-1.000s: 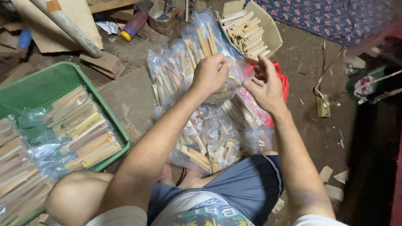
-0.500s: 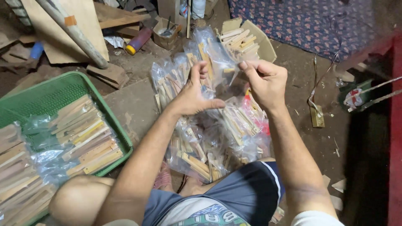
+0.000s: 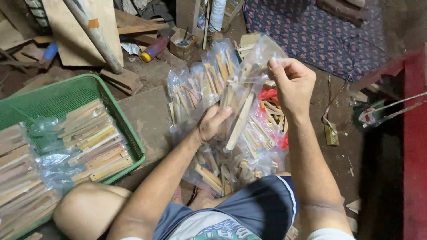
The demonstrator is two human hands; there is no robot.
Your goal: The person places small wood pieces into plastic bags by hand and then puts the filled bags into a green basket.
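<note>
Between the two raised hands, at the centre of the head view, hangs a clear plastic bag of wooden sticks (image 3: pixel 242 95), lifted above a heap of similar filled bags (image 3: pixel 213 160) lying on the dirt floor in front of the person's knees. The right hand (image 3: pixel 291 84) pinches the bag's upper edge at about 2 o'clock from the bag's middle, fingers curled closed on the film. The left hand (image 3: pixel 212 124) cups the bag from below at about 8 o'clock, thumb and fingers closed around the bundled sticks through the plastic. Judging by how the film sags and creases, the bag itself is soft, thin and probably slippery, while the flat sticks inside are stiff and light singly, though together they likely give the packet some weight. A grip on the film alone could stretch or tear it where stick ends press outward, so the safer hold seems to be around the bundle's middle, with the mouth gathered in the other hand. At 9 o'clock from the hands stands a green plastic basket (image 3: pixel 66 91) holding more bagged wooden strips (image 3: pixel 89 142). At 11 o'clock a yellow-capped tube (image 3: pixel 153 49) lies near wooden offcuts, and at 1 o'clock a patterned blue mat (image 3: pixel 320 31) covers the floor.
</note>
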